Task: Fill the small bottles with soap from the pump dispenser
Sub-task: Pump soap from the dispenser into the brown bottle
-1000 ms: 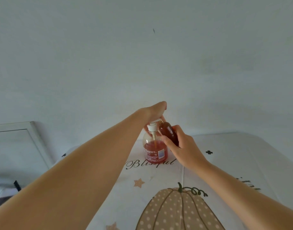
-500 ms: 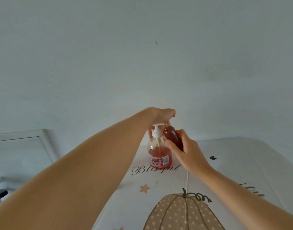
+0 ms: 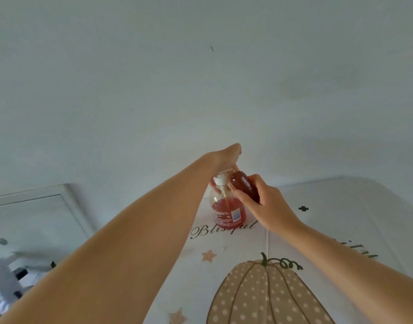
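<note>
A clear pump dispenser (image 3: 227, 210), about half full of red soap, stands on the table with a white pump head (image 3: 220, 179). My left hand (image 3: 225, 156) rests on top of that pump head, fingers curled over it. My right hand (image 3: 267, 206) grips a small bottle (image 3: 244, 186) of dark red soap, tilted, with its mouth up against the pump's spout. The spout itself is hidden by my left fingers.
The table wears a white cloth (image 3: 341, 206) printed with a dotted pumpkin (image 3: 266, 298), stars and script lettering. A white framed panel (image 3: 37, 206) leans at the left against a plain white wall (image 3: 200, 78). Dark clutter lies at the lower left.
The view has shifted slightly. My left hand stays on the pump head and my right hand keeps the small bottle at the spout; the pump head rose a little and now sits lower.
</note>
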